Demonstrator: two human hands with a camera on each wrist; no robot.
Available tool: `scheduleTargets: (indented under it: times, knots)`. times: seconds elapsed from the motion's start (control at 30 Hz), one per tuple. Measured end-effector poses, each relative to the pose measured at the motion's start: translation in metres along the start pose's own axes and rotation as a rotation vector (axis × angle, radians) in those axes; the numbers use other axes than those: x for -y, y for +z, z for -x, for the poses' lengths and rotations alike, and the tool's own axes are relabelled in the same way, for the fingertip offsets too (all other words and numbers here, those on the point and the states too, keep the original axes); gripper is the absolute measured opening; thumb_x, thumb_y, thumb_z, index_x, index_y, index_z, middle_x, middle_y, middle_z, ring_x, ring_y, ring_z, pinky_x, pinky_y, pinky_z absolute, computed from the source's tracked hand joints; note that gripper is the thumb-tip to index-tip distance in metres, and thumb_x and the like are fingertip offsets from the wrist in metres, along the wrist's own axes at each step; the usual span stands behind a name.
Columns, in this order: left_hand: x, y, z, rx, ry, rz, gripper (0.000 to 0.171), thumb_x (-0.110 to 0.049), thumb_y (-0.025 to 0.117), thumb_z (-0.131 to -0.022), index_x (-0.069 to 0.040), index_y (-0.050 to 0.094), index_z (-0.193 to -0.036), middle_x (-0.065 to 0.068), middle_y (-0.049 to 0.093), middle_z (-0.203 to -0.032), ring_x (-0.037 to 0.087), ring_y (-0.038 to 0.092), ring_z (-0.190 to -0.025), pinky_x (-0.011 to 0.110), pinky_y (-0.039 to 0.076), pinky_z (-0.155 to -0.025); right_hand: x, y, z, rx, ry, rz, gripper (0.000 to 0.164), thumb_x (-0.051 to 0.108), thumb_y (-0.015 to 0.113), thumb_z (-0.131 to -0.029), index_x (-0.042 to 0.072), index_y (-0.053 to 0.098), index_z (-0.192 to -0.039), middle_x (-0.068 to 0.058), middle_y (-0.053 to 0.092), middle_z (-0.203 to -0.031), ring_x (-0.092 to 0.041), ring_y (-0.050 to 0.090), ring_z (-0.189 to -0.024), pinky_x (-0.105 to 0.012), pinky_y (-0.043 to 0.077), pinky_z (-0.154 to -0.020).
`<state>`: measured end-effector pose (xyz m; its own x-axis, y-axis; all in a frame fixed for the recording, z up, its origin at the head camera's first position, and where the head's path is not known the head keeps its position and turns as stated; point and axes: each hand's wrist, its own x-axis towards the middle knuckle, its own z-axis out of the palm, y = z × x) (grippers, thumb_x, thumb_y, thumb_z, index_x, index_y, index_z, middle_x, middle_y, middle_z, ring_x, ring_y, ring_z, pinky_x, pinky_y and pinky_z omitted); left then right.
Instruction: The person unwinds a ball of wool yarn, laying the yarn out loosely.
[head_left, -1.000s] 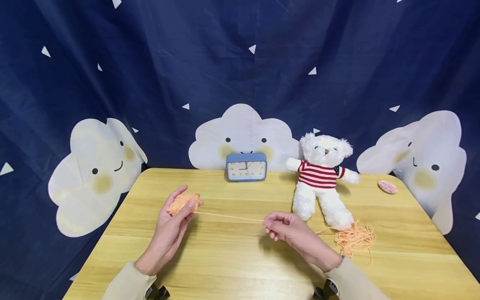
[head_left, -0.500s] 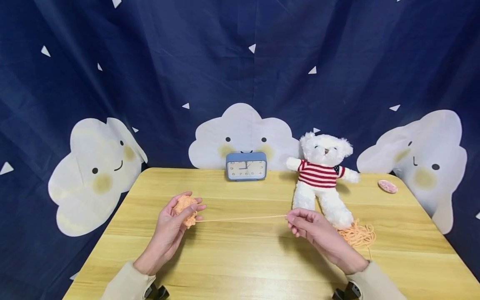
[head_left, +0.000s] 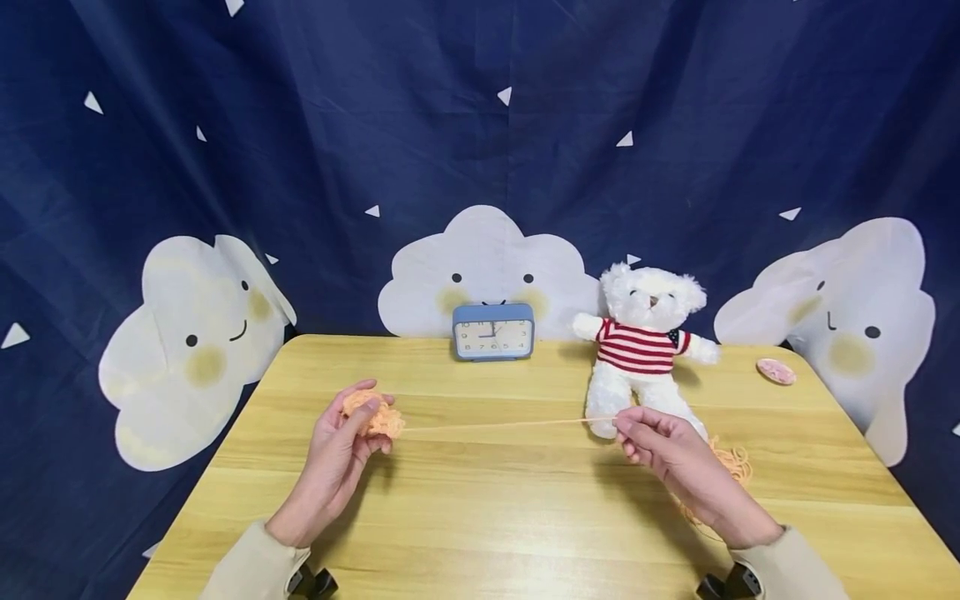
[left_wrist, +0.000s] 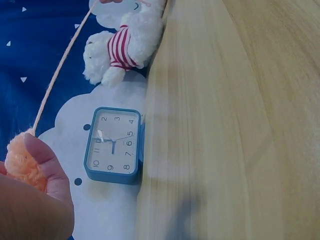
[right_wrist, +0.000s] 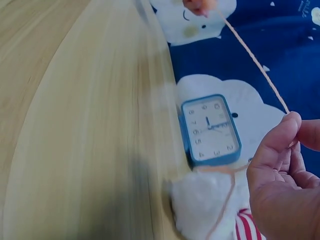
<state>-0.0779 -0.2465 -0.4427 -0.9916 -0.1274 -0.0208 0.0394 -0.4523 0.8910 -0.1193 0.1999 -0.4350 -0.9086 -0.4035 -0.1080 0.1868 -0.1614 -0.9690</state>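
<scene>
My left hand (head_left: 333, 458) holds a small ball of peach yarn (head_left: 385, 420) above the left part of the table, thumb pressed on its near side. From the ball a single yarn strand (head_left: 495, 426) runs nearly level to my right hand (head_left: 671, 458), which pinches it between thumb and forefinger in front of the white teddy bear. The right wrist view shows this pinch up close, with the strand (right_wrist: 257, 62) stretched straight. A tangle of loose yarn (head_left: 737, 463) lies at the bear's feet, partly hidden behind my right hand.
The white teddy bear (head_left: 637, 350) in a red-striped shirt sits at the back right. A blue alarm clock (head_left: 493, 335) stands at the back middle. A small pink oval item (head_left: 776, 372) lies by the back right corner. Behind the wooden table (head_left: 480, 517) hangs a dark blue curtain (head_left: 420, 125).
My right hand has moved right, lengthening the strand between my hands, and covers more of the loose yarn. My left hand has stayed in place while turning the yarn ball.
</scene>
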Motion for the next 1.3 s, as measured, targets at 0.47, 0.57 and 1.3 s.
scheduleTargets:
  times: [0.47, 0.57, 1.3]
  knots:
    - [-0.004, 0.000, 0.000, -0.090, -0.029, -0.030, 0.045, 0.001, 0.066, -0.108, 0.001, 0.046, -0.148, 0.009, 0.069, -0.120, 0.015, 0.071, -0.093, 0.026, 0.064, -0.077, -0.004, -0.038, 0.018, -0.151, -0.036, -0.031, 0.020, 0.007, 0.054, -0.115, 0.006, 0.073, -0.112, -0.001, 0.071, -0.098, -0.007, 0.063, -0.079, -0.019, 0.056, -0.067]
    - [-0.004, -0.001, 0.000, -0.089, -0.023, -0.021, 0.044, 0.003, 0.065, -0.108, 0.001, 0.046, -0.147, 0.009, 0.070, -0.120, 0.014, 0.072, -0.096, 0.027, 0.064, -0.080, -0.006, -0.046, 0.022, -0.183, -0.058, -0.073, 0.021, 0.005, 0.053, -0.115, 0.005, 0.074, -0.110, 0.000, 0.072, -0.096, -0.007, 0.063, -0.078, -0.019, 0.057, -0.067]
    - [-0.010, -0.004, 0.000, -0.224, 0.016, 0.019, 0.040, -0.002, 0.070, -0.106, -0.001, 0.053, -0.143, 0.005, 0.063, -0.117, 0.008, 0.066, -0.090, 0.019, 0.060, -0.072, -0.023, -0.110, 0.059, -0.277, -0.118, -0.229, 0.033, -0.004, 0.045, -0.115, 0.003, 0.078, -0.111, -0.006, 0.074, -0.097, -0.012, 0.068, -0.080, -0.022, 0.060, -0.070]
